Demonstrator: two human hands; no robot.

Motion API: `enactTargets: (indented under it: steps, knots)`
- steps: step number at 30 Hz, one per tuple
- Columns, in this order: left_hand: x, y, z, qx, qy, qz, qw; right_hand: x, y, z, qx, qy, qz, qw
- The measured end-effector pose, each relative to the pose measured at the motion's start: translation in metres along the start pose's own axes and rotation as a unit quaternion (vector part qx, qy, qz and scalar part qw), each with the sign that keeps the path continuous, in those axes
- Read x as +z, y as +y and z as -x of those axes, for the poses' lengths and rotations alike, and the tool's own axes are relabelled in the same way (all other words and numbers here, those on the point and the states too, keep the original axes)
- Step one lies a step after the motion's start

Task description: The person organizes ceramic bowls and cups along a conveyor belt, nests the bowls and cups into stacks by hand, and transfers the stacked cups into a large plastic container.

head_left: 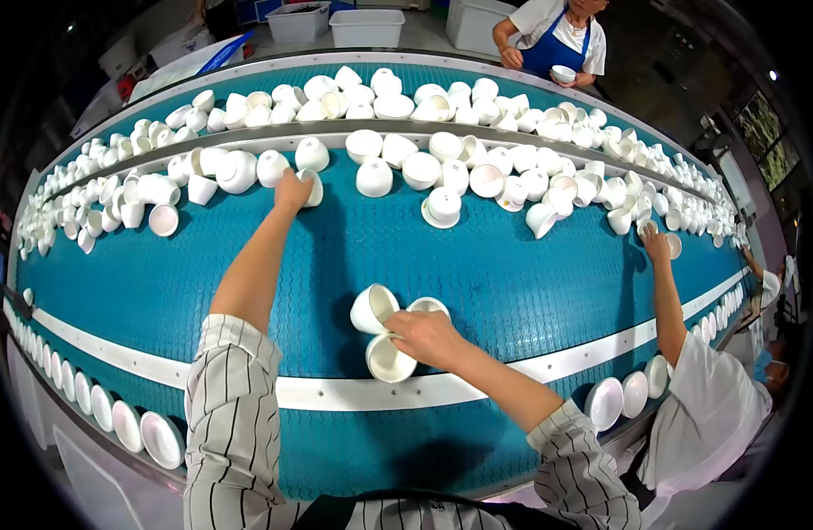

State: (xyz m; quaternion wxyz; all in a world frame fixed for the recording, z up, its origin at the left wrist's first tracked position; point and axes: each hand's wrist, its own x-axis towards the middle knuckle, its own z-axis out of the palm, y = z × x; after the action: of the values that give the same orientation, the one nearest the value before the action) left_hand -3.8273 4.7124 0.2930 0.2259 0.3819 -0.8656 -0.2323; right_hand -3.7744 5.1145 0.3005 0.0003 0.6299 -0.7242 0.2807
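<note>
Teal belting (530, 283) bears crowded white cups (442, 206), pale bins (367, 31) standing beyond.

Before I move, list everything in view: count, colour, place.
front cups: three, white, lower centre
handled cup: one, white, upper left of centre
loose cups: many, white, flanking metal divider
metal divider: one, grey, far half
belt: three lanes, teal, beneath cups
white rail: one, white, near side
lined-up vessels: many, white, near edge
bins: at least three, whitish, back
co-workers: at least three, pale tops, back and right
left hand: one, bare, at handled cup
right hand: one, bare, at front cups
</note>
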Motion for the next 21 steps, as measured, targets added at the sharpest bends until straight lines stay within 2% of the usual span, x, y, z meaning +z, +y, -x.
enactTargets:
  steps: [1,3,5,6,7,9,11,12,13,15,16,17,20,21]
  knots:
    - [-0.004,0.012,0.008,-0.021,-0.017,-0.045,0.999,-0.009,0.004,0.017,0.006,-0.013,-0.004,1.000]
    - [0.002,0.031,0.034,0.074,0.014,-0.070,0.995,-0.038,0.006,0.054,0.060,-0.008,0.002,0.998]
    - [0.008,0.059,0.067,0.220,-0.082,-0.056,0.970,-0.054,0.021,0.095,0.126,0.009,-0.009,0.992]
    - [0.007,0.076,0.081,0.313,-0.122,-0.088,0.938,-0.060,0.029,0.114,0.155,0.031,-0.007,0.987]
    - [0.002,0.106,0.102,0.366,-0.134,-0.132,0.912,-0.069,0.035,0.130,0.193,0.020,0.005,0.981]
    - [0.019,0.137,0.096,0.521,-0.083,-0.219,0.821,-0.078,0.043,0.152,0.232,0.057,0.023,0.971]
    - [0.040,0.163,0.086,0.526,-0.074,-0.228,0.816,-0.086,0.047,0.166,0.237,0.064,0.023,0.969]
    - [0.049,0.174,0.078,0.504,-0.103,-0.272,0.813,-0.091,0.050,0.171,0.240,0.069,0.021,0.968]
    - [0.060,0.175,0.069,0.505,-0.116,-0.255,0.816,-0.097,0.056,0.174,0.235,0.067,0.024,0.969]
    - [0.063,0.195,0.066,0.426,-0.221,-0.339,0.810,-0.100,0.060,0.183,0.239,0.066,0.026,0.969]
    - [0.069,0.186,0.065,0.480,-0.184,-0.324,0.794,-0.101,0.064,0.189,0.228,0.081,0.029,0.970]
    - [0.066,0.186,0.077,0.476,-0.153,-0.323,0.804,-0.105,0.066,0.193,0.229,0.086,0.029,0.969]
    - [0.055,0.177,0.132,0.420,-0.174,-0.221,0.863,-0.115,0.075,0.216,0.247,0.104,0.022,0.963]
    - [0.047,0.181,0.160,0.421,-0.171,-0.215,0.864,-0.117,0.078,0.222,0.260,0.111,0.022,0.959]
